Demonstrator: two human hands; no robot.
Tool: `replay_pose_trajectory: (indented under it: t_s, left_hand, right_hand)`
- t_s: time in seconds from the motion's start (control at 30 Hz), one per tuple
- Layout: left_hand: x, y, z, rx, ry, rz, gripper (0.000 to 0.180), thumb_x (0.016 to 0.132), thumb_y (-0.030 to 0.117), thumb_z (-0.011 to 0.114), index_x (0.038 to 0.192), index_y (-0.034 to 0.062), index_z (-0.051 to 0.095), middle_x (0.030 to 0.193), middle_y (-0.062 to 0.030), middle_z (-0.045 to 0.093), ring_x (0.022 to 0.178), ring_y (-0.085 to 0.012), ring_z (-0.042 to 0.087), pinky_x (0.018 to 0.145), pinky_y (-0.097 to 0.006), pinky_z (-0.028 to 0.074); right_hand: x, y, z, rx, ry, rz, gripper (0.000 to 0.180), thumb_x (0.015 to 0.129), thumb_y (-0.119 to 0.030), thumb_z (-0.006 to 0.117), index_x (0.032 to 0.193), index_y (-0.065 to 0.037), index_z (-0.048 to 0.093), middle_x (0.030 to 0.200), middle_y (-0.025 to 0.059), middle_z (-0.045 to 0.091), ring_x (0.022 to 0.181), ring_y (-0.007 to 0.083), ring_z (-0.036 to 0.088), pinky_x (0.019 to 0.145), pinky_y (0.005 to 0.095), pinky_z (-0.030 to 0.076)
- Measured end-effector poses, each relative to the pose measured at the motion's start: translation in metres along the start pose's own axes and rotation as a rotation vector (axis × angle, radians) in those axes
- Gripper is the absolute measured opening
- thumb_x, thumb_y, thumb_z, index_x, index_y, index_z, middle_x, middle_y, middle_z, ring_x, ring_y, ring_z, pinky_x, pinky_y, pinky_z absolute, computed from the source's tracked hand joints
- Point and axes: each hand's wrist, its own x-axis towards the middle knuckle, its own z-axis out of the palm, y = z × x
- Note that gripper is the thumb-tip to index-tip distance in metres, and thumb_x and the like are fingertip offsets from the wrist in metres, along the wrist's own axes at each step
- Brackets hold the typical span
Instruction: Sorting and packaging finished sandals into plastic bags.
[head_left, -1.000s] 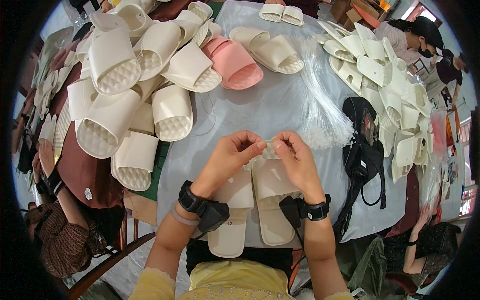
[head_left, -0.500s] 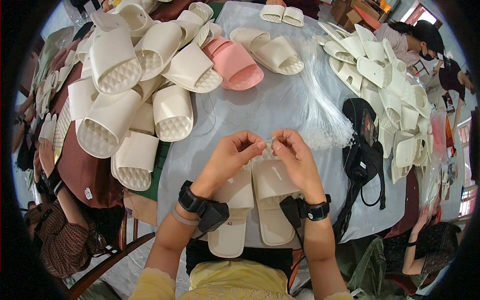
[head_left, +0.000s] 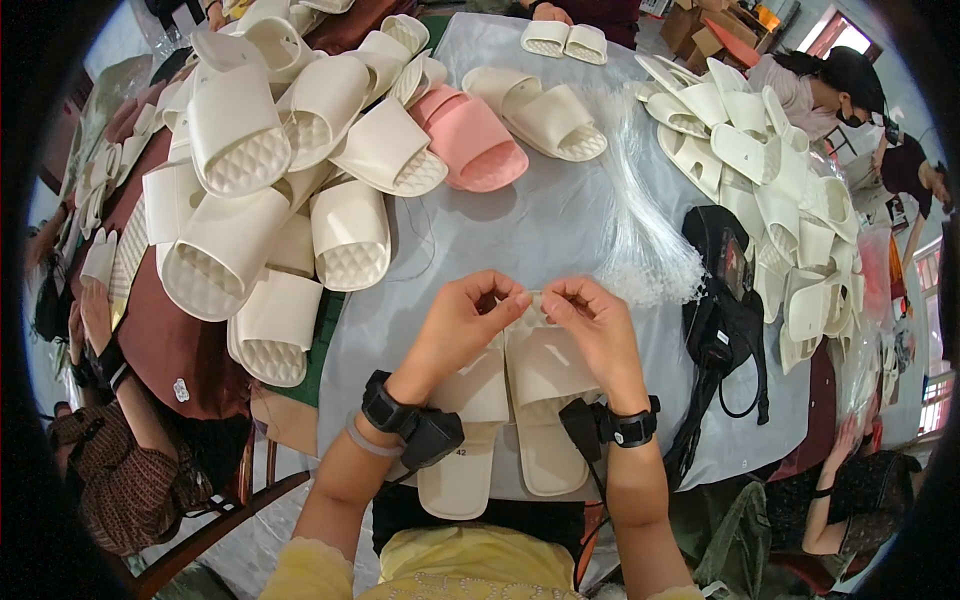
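A pair of beige slippers lies side by side in front of me, the left slipper [head_left: 455,480] and the right slipper [head_left: 550,460], toes pointing away. Above their toe ends my left hand [head_left: 470,325] and my right hand [head_left: 585,325] are both closed in a pinch, their fingertips almost meeting. Whatever sits between the fingertips is too small to make out; a pale bit shows there. Each wrist wears a black strap with a box. Beyond my right hand lies a bundle of thin clear plastic strands [head_left: 640,230].
Piles of cream slippers stand at the left [head_left: 235,240] and right [head_left: 770,190]. A pink slipper [head_left: 480,150] and a beige pair [head_left: 550,115] lie at the back of the grey-covered table [head_left: 450,235]. A black bag [head_left: 715,300] rests at the right. Other people sit around.
My right fingertips have come slightly lower and nearer to the left ones, both hands still pinched. The whole view has shifted a little; the slippers stay in place.
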Motion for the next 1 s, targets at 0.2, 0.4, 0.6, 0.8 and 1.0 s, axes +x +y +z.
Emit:
replay_pose_trajectory:
  t_s: [0.2,0.4,0.6,0.8,1.0]
  left_hand:
    - [0.001,-0.004,0.000,0.287,0.056,0.059,0.014,0.082,0.014,0.061,0.084,-0.0006,0.060,0.074,0.0000,0.058,0.065,-0.0044,0.049,0.059,-0.020,0.041]
    - [0.001,-0.006,0.004,0.085,0.016,-0.035,0.017,0.083,0.020,0.060,0.085,0.0028,0.060,0.067,0.0041,0.054,0.058,-0.0036,0.041,0.051,-0.021,0.036]
    - [-0.006,-0.003,0.005,0.058,0.031,-0.014,0.021,0.085,0.023,0.058,0.086,0.0016,0.059,0.070,0.0040,0.054,0.061,-0.0029,0.042,0.053,-0.020,0.036]
    - [-0.001,-0.008,0.009,0.211,0.026,0.121,0.025,0.083,0.024,0.060,0.088,0.0001,0.059,0.072,-0.0010,0.056,0.062,-0.0071,0.045,0.053,-0.023,0.039]
    - [-0.017,0.023,-0.004,0.846,0.073,0.472,0.013,0.077,0.013,0.064,0.086,0.0034,0.062,0.077,-0.0134,0.060,0.057,-0.0195,0.054,0.053,-0.028,0.043]
  right_hand:
    - [0.004,0.000,-0.004,-0.146,-0.075,-0.007,0.022,0.080,-0.020,0.062,0.088,0.000,0.061,0.075,0.0027,0.062,0.069,0.0096,0.055,0.067,0.0236,0.043]
    - [-0.001,-0.003,-0.003,-0.128,-0.010,-0.027,0.022,0.080,-0.020,0.061,0.087,0.000,0.061,0.077,0.0051,0.061,0.069,0.0103,0.056,0.066,0.0235,0.044]
    - [-0.005,0.004,-0.002,-0.049,-0.030,-0.069,0.019,0.080,-0.017,0.061,0.086,0.001,0.061,0.075,0.0044,0.062,0.067,0.0085,0.056,0.063,0.0218,0.044]
    - [-0.007,0.009,-0.008,-0.139,-0.036,-0.088,0.022,0.080,-0.020,0.060,0.088,0.001,0.062,0.072,0.0064,0.062,0.066,0.0115,0.058,0.061,0.0241,0.045]
    - [0.002,0.019,0.001,-0.228,-0.044,-0.222,0.028,0.084,-0.029,0.053,0.092,-0.002,0.060,0.078,0.0103,0.062,0.067,0.0203,0.058,0.064,0.0313,0.046]
